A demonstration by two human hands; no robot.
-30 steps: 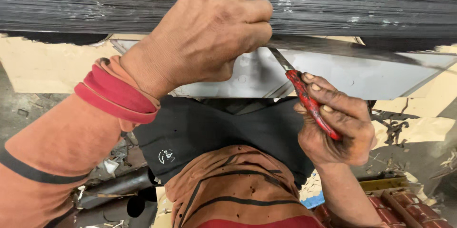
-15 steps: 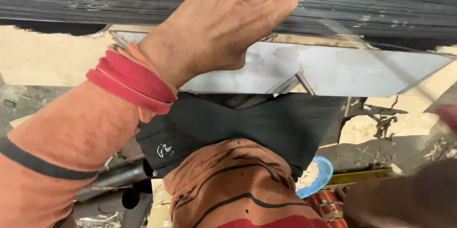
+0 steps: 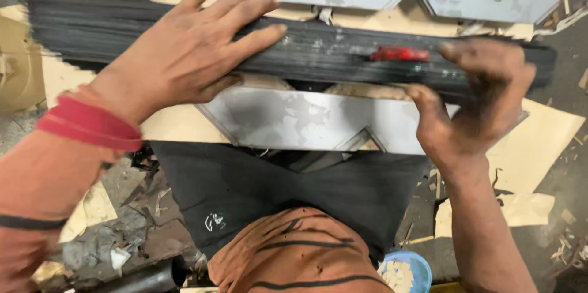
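A long dark bundle of thin strips (image 3: pixel 318 54) is laid across the grey notched metal plates (image 3: pixel 294 121), apparently for support. At nine o'clock it is pressed flat by the left hand (image 3: pixel 184 54), fingers spread; at three o'clock it is clasped by the right hand (image 3: pixel 484 103) beside a red-handled tool (image 3: pixel 399 54).

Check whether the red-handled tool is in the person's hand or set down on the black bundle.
Set down. The red-handled tool lies on the black bundle, beside the right hand, with no finger wrapped around it.
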